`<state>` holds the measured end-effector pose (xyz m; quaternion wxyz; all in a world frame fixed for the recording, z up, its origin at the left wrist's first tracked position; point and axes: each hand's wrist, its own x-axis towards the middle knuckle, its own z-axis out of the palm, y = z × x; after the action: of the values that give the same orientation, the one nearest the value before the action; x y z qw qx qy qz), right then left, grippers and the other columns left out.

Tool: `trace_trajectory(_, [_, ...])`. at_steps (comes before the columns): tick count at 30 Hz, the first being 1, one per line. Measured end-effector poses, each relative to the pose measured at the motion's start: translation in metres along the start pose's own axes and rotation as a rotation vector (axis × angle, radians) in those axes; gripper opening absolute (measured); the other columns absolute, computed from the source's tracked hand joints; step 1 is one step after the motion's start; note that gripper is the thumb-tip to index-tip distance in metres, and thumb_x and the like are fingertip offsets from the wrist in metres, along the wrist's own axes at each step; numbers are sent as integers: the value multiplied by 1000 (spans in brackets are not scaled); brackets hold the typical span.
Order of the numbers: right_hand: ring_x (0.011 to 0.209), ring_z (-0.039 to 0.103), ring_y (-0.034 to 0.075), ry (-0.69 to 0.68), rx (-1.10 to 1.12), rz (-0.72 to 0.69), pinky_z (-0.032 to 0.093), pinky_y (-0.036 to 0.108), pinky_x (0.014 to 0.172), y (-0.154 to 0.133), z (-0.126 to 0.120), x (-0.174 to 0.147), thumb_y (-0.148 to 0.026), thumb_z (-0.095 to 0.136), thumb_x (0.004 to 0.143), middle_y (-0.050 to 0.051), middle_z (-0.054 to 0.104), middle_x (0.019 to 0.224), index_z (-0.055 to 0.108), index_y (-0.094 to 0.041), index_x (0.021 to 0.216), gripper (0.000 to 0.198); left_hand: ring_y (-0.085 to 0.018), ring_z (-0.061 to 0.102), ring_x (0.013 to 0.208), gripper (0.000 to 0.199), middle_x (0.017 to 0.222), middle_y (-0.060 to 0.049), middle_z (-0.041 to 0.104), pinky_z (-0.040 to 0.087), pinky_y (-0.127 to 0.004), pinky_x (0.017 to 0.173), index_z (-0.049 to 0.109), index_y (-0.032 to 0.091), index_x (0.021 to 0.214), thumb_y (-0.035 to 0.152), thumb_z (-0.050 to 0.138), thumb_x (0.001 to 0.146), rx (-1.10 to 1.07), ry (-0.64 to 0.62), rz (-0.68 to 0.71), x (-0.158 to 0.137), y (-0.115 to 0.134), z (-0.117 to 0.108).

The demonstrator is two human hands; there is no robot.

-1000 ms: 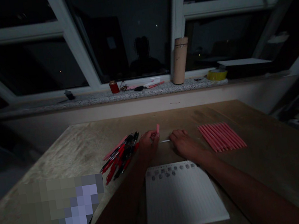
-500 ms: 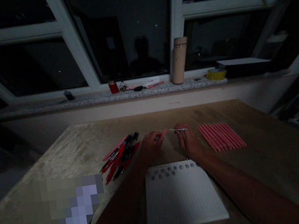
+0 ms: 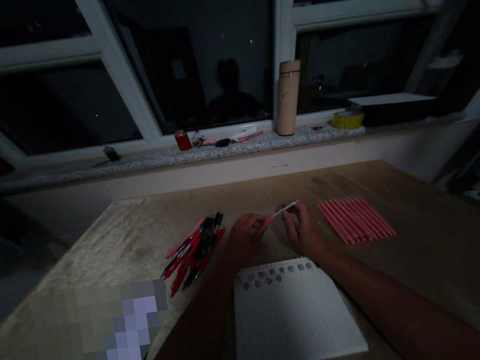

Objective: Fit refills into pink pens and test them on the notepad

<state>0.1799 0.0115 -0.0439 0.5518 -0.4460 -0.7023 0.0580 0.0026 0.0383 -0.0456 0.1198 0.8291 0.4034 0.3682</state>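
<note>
My left hand (image 3: pixel 243 237) is closed around a pink pen barrel (image 3: pixel 268 220), tilted up to the right. My right hand (image 3: pixel 306 229) pinches a thin, pale pen refill (image 3: pixel 287 206); its lower end meets the barrel's open end, though how far inside it sits I cannot tell. Below both hands lies a lined notepad (image 3: pixel 296 318) with rows of small dark scribbled circles along its top. A loose pile of red, black and pink pens (image 3: pixel 193 253) rests left of my left hand. Several pink pens (image 3: pixel 355 220) lie side by side right of my right hand.
Behind the table (image 3: pixel 110 240), a speckled windowsill (image 3: pixel 152 158) carries a small red jar (image 3: pixel 182 140), a beige flask (image 3: pixel 289 98), a yellow tape roll (image 3: pixel 348 120) and a dark box with a white top (image 3: pixel 392 105). A blurred patch covers the lower left.
The refill has turned and come together with the pink barrel; before, a gap lay between them. The barrel now lies at a flatter slant. Pile, row and notepad stay put.
</note>
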Motion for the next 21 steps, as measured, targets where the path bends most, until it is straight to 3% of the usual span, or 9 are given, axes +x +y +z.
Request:
trace_trajectory(6, [83,63,18,-53,15,17,50,33,77,3,2,1,-26,46,88,7,66,89,33,-16,127,43,-14,58,78,25,85,-3,64,44,-24,71,64,19,92,39,51,86,-70,-11,-25,-2,-1,2])
trace_trajectory(10, [79,62,17,-60,8,-59,50,32,76,7,3,1,-26,48,88,6,65,88,32,-17,132,47,-13,59,75,28,83,-3,65,44,-24,71,64,18,92,42,50,86,-90,-17,-59,-2,4,-1])
trace_trajectory(17, [80,62,18,-186,-77,-168,50,32,75,3,-1,4,-30,52,88,8,66,91,55,-19,109,24,-12,59,75,25,84,-3,65,44,-23,72,63,17,95,37,52,86,-148,-1,-7,-2,5,-1])
trace_trajectory(21, [79,61,18,-180,-101,-192,49,31,73,1,-2,5,-29,50,88,8,66,87,60,-19,96,16,-13,60,81,23,89,-5,65,44,-24,76,62,16,94,35,52,86,-142,-21,77,-2,6,0])
